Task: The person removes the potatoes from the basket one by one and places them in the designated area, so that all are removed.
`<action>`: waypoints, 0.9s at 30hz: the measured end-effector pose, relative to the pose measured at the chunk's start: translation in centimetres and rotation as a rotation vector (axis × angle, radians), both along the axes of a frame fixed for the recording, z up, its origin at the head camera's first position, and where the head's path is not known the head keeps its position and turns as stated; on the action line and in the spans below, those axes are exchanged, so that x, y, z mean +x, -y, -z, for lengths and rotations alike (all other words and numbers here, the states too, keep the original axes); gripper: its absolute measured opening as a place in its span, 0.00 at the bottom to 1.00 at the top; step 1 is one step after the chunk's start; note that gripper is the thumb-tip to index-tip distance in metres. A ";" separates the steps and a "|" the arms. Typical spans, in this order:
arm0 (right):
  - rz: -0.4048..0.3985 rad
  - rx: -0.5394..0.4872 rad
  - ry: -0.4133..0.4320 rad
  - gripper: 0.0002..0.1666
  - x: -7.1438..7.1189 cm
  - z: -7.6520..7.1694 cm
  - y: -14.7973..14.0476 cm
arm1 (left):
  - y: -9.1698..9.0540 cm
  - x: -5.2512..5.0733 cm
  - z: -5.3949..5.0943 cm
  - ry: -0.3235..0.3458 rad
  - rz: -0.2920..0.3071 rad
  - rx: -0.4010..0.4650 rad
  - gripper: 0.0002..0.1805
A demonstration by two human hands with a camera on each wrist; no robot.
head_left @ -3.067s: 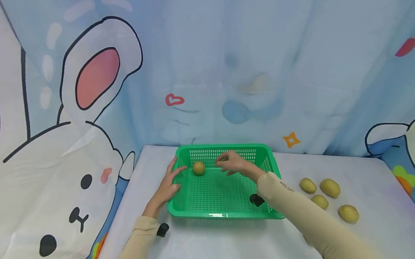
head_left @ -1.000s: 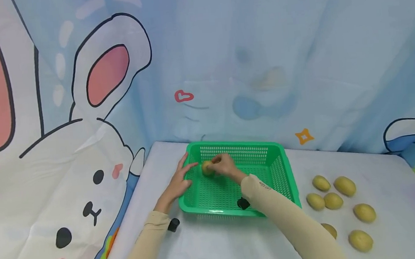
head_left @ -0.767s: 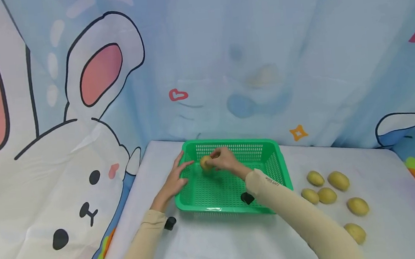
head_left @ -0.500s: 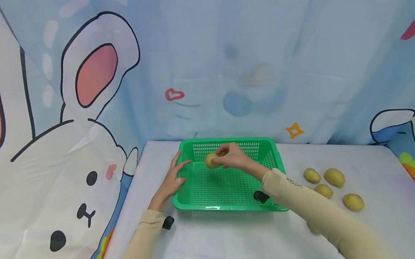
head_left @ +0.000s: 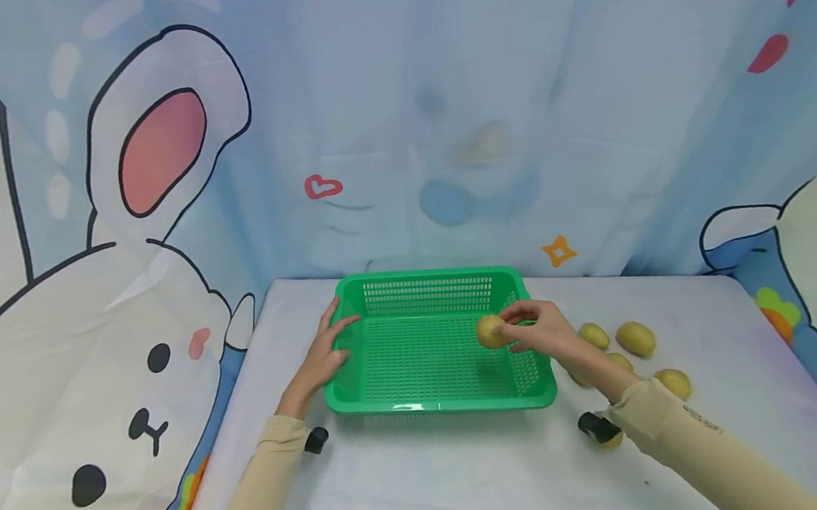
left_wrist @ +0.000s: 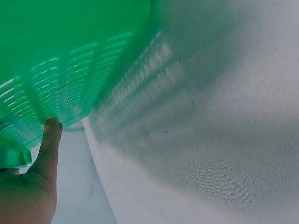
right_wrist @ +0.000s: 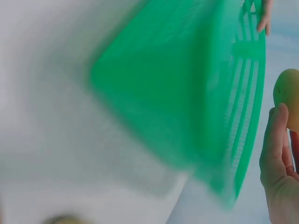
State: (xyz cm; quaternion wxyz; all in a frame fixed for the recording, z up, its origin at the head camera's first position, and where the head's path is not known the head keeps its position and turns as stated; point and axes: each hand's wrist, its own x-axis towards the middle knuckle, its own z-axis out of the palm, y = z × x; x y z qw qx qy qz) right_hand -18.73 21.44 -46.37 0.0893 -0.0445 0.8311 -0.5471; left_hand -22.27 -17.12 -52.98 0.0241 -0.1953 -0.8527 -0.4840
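Note:
A green plastic basket (head_left: 419, 361) with slotted walls stands on the white-covered table. My left hand (head_left: 318, 358) rests across its left rim, fingers straight and spread. In the left wrist view, one straight finger (left_wrist: 49, 144) of that hand touches the outer slotted wall. My right hand (head_left: 544, 328) pinches a yellowish potato (head_left: 491, 332) above the basket's right side. The right wrist view shows this potato (right_wrist: 287, 95) at the fingertips, partly cut off by the frame edge. No other potato shows inside the basket.
Several potatoes lie on the table to the right of the basket, among them one potato (head_left: 636, 339) at the back and another (head_left: 674, 384) beyond the right forearm. The arm hides some partly. A printed cloth backdrop (head_left: 381, 126) hangs behind the table.
My right hand has taken hold of the potato at the basket's back left, lifted it and carried it rightward towards the right rim. The left hand stays at the left rim.

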 end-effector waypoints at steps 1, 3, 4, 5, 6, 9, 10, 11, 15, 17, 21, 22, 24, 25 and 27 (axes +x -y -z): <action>0.011 0.003 -0.005 0.26 0.5 0.1 -0.9 | 0.0 0.0 0.1 0.000 0.002 -0.002 0.40; 0.038 0.011 -0.005 0.27 1.4 0.2 -2.8 | 0.0 -0.1 0.2 -0.002 0.007 -0.012 0.40; 0.052 0.010 0.000 0.27 1.8 0.3 -3.9 | 0.0 -0.1 0.3 0.001 0.009 -0.017 0.40; 0.067 0.015 0.004 0.28 2.2 0.3 -4.9 | -0.1 -0.1 0.4 0.004 0.012 -0.020 0.40; 0.082 0.023 0.009 0.29 2.6 0.3 -5.9 | -0.1 -0.1 0.4 0.008 0.015 -0.023 0.40; 0.143 0.063 0.031 0.34 3.5 0.1 -8.7 | -0.1 0.0 0.4 0.013 0.017 -0.021 0.40; 0.166 0.083 0.035 0.36 3.8 0.1 -9.6 | -0.1 0.0 0.4 0.014 0.017 -0.019 0.40; 0.183 0.104 0.036 0.37 4.1 0.0 -10.4 | -0.1 0.1 0.4 0.011 0.016 -0.020 0.40; 0.235 0.143 0.048 0.39 5.7 0.4 -13.1 | 0.1 0.2 0.3 -0.004 0.017 -0.028 0.39; 0.250 0.152 0.058 0.39 6.7 0.9 -14.2 | 0.1 0.2 0.3 -0.011 0.021 -0.035 0.39; 0.278 0.181 0.098 0.40 8.8 2.2 -15.7 | 0.3 0.3 0.2 -0.013 0.024 -0.044 0.39; 0.283 0.187 0.103 0.41 9.3 2.6 -16.0 | 0.3 0.3 0.2 -0.011 0.026 -0.046 0.40; 0.294 0.201 0.111 0.41 10.3 3.2 -16.4 | 0.3 0.3 0.1 -0.010 0.027 -0.045 0.39; 0.300 0.206 0.112 0.41 10.8 3.5 -16.5 | 0.2 0.4 0.1 -0.006 0.029 -0.042 0.39; 0.307 0.223 0.117 0.41 11.8 4.0 -16.8 | 0.1 0.4 0.1 -0.003 0.032 -0.039 0.40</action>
